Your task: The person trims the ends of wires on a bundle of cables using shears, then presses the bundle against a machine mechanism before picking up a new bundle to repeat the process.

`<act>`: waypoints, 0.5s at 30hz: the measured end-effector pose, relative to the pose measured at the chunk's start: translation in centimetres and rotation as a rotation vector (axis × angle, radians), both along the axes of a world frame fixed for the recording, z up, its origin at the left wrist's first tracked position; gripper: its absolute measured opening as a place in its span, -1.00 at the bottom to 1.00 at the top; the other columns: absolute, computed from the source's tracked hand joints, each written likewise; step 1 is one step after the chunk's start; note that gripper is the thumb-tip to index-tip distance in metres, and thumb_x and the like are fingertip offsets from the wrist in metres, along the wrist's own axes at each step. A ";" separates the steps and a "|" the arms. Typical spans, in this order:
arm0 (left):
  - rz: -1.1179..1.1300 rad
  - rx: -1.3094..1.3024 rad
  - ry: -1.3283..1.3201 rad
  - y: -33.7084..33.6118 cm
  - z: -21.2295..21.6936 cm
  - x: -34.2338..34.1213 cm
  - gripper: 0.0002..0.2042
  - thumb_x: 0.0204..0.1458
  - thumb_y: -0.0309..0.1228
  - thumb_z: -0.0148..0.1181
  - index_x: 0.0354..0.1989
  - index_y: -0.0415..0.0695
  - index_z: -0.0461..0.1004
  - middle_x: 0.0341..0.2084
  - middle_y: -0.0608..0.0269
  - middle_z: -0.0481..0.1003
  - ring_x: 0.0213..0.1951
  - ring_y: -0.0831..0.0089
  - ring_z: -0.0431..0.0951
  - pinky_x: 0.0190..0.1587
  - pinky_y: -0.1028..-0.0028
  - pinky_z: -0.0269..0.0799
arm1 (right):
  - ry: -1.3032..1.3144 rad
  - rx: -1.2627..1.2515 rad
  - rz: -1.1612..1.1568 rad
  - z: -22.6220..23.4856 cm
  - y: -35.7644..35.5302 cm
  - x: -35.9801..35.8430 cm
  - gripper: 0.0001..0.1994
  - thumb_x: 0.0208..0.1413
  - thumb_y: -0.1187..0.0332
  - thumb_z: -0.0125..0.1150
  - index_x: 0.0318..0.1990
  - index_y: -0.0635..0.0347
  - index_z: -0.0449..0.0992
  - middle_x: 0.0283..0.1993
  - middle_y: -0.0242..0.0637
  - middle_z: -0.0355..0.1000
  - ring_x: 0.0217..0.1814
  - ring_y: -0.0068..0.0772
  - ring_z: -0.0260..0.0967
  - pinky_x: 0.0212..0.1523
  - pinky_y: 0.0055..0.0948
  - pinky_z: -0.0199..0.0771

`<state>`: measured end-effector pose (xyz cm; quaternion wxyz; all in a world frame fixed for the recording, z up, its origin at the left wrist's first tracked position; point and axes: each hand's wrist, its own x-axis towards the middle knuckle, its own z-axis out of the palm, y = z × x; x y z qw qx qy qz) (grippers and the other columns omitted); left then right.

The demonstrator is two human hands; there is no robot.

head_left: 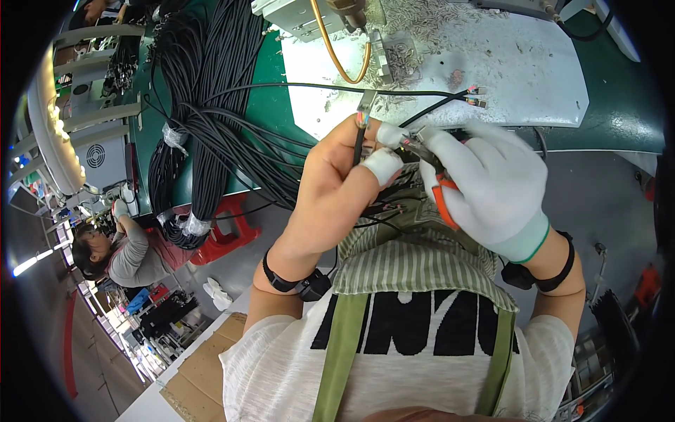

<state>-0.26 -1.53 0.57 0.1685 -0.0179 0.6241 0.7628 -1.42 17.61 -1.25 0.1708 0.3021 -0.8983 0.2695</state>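
My left hand (pixel 327 183), with white covers on the thumb and forefinger tips, is closed on a black cable (pixel 359 144). A metal connector (pixel 366 104) with coloured wires stands up from that cable, above the fingers. In a white glove, my right hand (pixel 496 186) grips pliers with orange handles (pixel 444 202). The jaws of the pliers meet a small metal piece at the left fingertips; its exact shape is hidden there. Just beyond, two more cable ends with metal connectors (pixel 477 96) lie on the white board.
Thick bundles of black cable (pixel 211 133) cover the green table (pixel 271 70) at left. On the white board (pixel 520 77), metal scraps (pixel 415 32) surround a machine (pixel 302 21) with a copper-coloured tube. A red stool (pixel 235 228) stands below; another person (pixel 133 246) sits far left.
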 end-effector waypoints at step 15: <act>0.094 -0.386 0.555 0.5 -1.6 0.4 -0.78 -0.10 -0.69 0.10 -0.24 -0.27 0.33 -0.54 0.49 0.38 -0.59 0.82 0.15 -0.53 0.76 0.07 | -0.786 -0.551 0.105 0.6 -1.3 0.7 -0.91 -0.04 0.39 0.22 -0.42 0.21 0.49 -0.69 -0.33 0.24 -0.71 -0.50 0.16 -0.63 -0.50 0.17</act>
